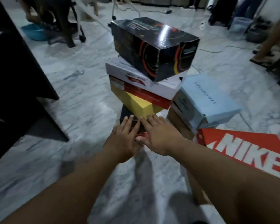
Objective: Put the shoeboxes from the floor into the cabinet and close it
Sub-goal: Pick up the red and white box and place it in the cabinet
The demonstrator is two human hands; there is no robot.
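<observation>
The shoeboxes stand in a leaning stack at the centre of the frame, on the marble floor (81, 101): a glossy black box (153, 46) on top, skewed and overhanging the white box (141, 81) under it, then a red-lidded box (145, 96), a yellow box (139, 105) and a dark bottom box (128, 117) that is mostly hidden. To the right a pale blue box (207, 101) sits tilted on a brown box (179, 125), and an orange Nike box (247, 147) lies at the right edge. Both hands reach to the foot of the stack, flat and open, gripping nothing: the left hand (123, 139) lies on the dark box and the right hand (158, 135) just beside it, fingertips touching the yellow box. The step looks like taking hold of the stack low down. Done well, the hands should part to opposite sides of the bottom box, or better, lift only the black box first, since it looks ready to slide off. The cabinet (14, 78), dark, fills the left edge; whether it is open cannot be told.
</observation>
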